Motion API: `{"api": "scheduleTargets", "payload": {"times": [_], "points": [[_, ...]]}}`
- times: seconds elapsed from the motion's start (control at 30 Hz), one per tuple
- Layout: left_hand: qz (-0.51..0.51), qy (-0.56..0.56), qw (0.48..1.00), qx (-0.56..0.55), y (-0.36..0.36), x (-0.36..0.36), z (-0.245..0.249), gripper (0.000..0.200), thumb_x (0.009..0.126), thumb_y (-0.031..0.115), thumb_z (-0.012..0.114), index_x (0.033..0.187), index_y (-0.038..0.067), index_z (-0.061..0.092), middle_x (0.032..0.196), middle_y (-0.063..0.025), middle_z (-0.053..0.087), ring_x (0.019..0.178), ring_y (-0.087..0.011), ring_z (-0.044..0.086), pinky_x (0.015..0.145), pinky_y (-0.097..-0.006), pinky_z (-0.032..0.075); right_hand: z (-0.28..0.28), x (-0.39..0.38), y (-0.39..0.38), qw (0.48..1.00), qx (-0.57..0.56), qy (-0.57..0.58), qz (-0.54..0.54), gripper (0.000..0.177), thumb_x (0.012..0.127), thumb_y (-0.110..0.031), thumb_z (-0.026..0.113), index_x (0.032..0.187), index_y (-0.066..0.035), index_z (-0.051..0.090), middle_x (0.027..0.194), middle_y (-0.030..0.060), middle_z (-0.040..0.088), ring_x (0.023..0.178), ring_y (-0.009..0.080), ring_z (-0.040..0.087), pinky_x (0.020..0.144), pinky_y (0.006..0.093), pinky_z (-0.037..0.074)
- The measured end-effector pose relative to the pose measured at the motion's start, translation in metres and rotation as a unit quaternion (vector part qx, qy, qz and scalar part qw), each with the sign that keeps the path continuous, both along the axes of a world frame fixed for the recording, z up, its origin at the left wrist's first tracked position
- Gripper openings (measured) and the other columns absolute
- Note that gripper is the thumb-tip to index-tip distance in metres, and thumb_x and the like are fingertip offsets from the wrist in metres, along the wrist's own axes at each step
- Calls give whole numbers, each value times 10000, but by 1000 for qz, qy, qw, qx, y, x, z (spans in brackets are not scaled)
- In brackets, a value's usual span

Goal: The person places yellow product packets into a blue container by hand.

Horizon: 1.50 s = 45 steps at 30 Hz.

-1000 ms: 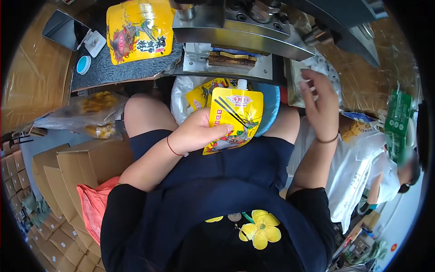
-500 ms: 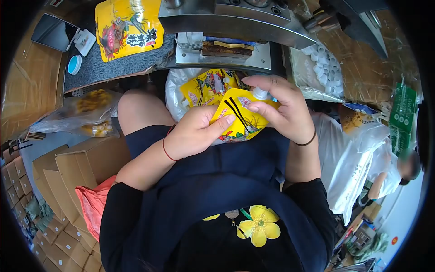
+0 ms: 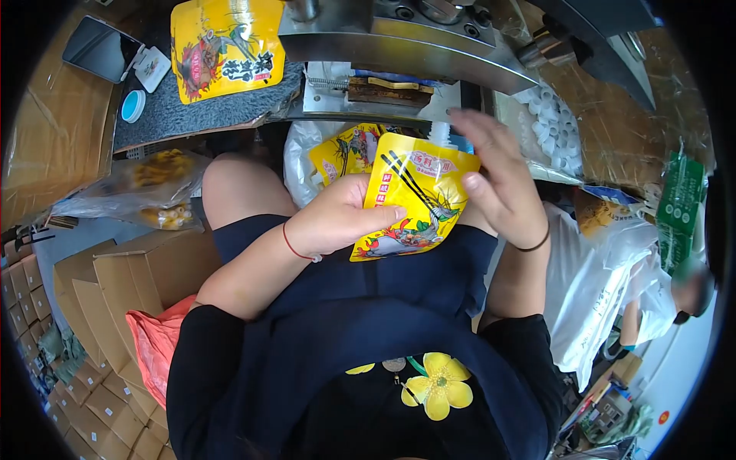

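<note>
My left hand point(image 3: 333, 220) is closed on the left edge of a yellow spouted pouch point(image 3: 418, 195), its thumb lying across the printed front. The pouch stands tilted above my lap, with chopsticks and food pictured on it. A whitish threaded spout point(image 3: 440, 133) sticks up from its top corner. Just right of the pouch is my right hand point(image 3: 506, 188), fingers stretched and spread, the thumb tip right by the pouch's edge. Behind the held pouch, more yellow pouches point(image 3: 337, 153) lie in a clear plastic bag point(image 3: 297, 165).
A metal machine point(image 3: 406, 46) stands ahead over the bench. Another yellow pouch point(image 3: 226, 54) lies on grey cloth point(image 3: 180, 115), near a phone point(image 3: 98, 50) and a blue-topped tub point(image 3: 133, 106). White plastic pieces point(image 3: 552, 123) fill a tray at right. Cardboard boxes point(image 3: 161, 268) stand left; a person point(image 3: 652, 295) is far right.
The pouch has been turned more upright, so its printed front shows more fully. My right hand has let go near the spout and moved right, its fingers opening out.
</note>
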<state>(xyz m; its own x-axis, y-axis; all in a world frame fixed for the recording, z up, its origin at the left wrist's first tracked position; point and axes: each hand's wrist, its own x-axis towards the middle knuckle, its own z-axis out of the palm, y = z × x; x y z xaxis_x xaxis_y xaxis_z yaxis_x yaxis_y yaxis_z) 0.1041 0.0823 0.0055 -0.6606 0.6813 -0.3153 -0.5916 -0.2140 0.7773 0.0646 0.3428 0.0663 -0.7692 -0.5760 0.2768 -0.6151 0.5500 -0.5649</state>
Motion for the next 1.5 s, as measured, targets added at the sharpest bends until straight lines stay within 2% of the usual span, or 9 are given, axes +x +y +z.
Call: {"api": "scheduleTargets", "payload": {"times": [0.13,0.33,0.87,0.93,1.0,1.07,1.13,1.33,1.5], "points": [[-3,-19,1000,7,0,-2,1,290,972,84,650,1245,-14,657,1175,-103,725,1053,-162,688,945,-312,546,-1,0,-1,1000,-6,-5,-5,459,947,-259,626,1332,-12,588,1317,207,598,1216,399,553,1053,454,428],[19,-45,999,15,-5,-10,-12,325,952,30,663,1271,-21,638,1209,-114,712,1098,-192,685,995,-343,527,-9,-9,65,868,264,81,-413,355,972,-301,627,1251,-82,603,1162,197,626,1075,423,619,864,486,516],[194,99,976,-24,-21,-59,-7,353,944,102,686,1253,-30,579,1153,-108,695,994,-164,684,871,-330,568,-56,-38,72,916,134,44,-376,290,948,-235,657,1185,-80,596,1134,163,676,960,396,653,800,457,515],[313,296,879,-205,-62,-77,-22,360,937,204,730,1186,8,562,977,-45,633,854,-140,634,743,-295,538,-63,-40,74,918,110,83,-371,277,954,-227,647,1181,-77,598,1130,161,675,948,391,655,794,450,517],[396,526,603,-451,-95,-101,4,408,927,204,720,1210,-30,544,1122,-195,632,1040,-330,623,909,-410,494,-68,-40,76,915,92,127,-372,261,957,-212,642,1174,-72,606,1122,157,674,926,385,656,791,440,518],[334,634,385,-581,-122,-135,14,526,972,289,653,1366,-25,502,1385,-280,516,1325,-404,486,1073,-511,401,-63,-39,73,924,96,151,-338,245,963,-210,645,1159,-66,618,1105,151,679,902,367,661,782,422,523],[205,627,307,-686,-152,-160,-3,626,997,474,552,1463,64,473,1543,-236,411,1454,-400,362,1147,-604,288,-62,-37,72,928,69,148,-335,239,964,-210,658,1146,-58,625,1077,146,679,883,346,664,776,400,527],[216,477,308,-794,-165,-154,-40,724,984,621,462,1566,200,375,1616,-210,317,1523,-403,232,1187,-645,148,-77,-25,87,909,-59,153,-384,243,923,-120,754,1089,-6,620,936,85,657,820,166,646,753,275,514],[158,592,376,-695,-148,-96,-28,834,886,560,655,1478,15,436,1500,-270,421,1419,-442,375,1170,-567,246,-52,-5,84,894,-276,62,-348,146,973,-64,682,1088,15,637,933,51,645,770,85,568,689,226,473]]}}
